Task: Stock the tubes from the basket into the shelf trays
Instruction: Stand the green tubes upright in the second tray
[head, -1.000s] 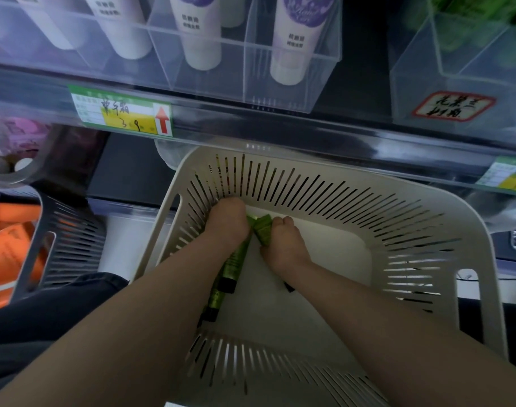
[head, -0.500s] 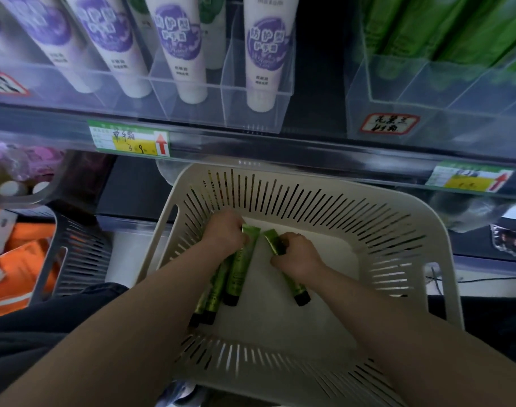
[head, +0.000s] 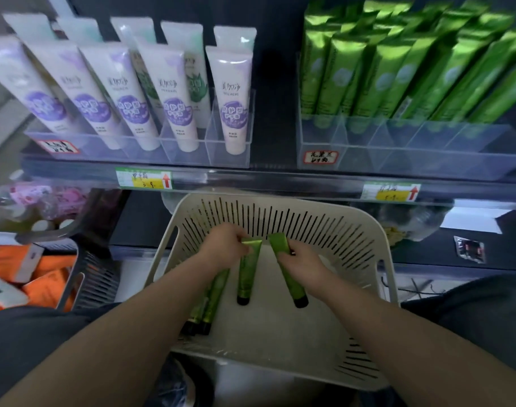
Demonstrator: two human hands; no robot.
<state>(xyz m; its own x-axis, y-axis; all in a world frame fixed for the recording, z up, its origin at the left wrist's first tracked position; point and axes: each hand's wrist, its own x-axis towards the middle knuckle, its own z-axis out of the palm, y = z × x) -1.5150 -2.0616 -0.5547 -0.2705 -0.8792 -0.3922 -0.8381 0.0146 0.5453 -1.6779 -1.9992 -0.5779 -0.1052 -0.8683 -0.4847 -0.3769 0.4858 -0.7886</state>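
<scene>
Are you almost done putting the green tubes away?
Nearly, it seems. Done: the clear tray on the shelf already holds rows of green tubes. In hand: the left hand grips a bunch of small tubes and the right hand one small tube, down in the basket. Left: lifting these up into the tray.

A person's left hand (head: 221, 248) is gripping a bunch of green tubes (head: 214, 292) inside a cream slotted basket (head: 386, 259), while the right hand (head: 302, 265) is holding a single green tube (head: 289, 282) just beside them. Above, clear shelf trays (head: 397, 155) are holding white-and-purple tubes (head: 174, 92) on the left and shelved green tubes (head: 383, 69) on the right.
</scene>
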